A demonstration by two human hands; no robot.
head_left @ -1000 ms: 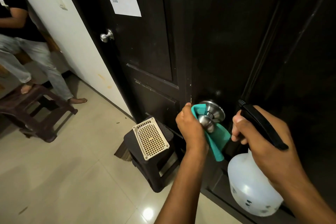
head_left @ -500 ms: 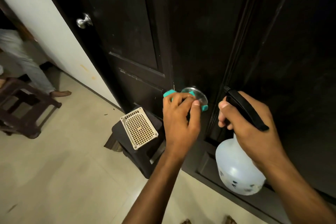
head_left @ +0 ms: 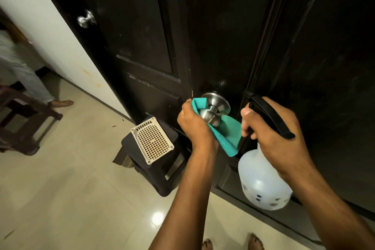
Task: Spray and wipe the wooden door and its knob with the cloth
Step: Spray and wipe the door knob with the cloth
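**Knob uncovered mid-wipe**

Where half a second ago the left hand covered it, the wooden door [head_left: 223, 32] now shows its knob [head_left: 211, 114] bare. The right hand [head_left: 278, 136] grips the spray bottle [head_left: 261, 184] beside it, and the left hand [head_left: 194, 126] holds the cloth [head_left: 225, 134] curled beneath the knob, so wiping likely continues
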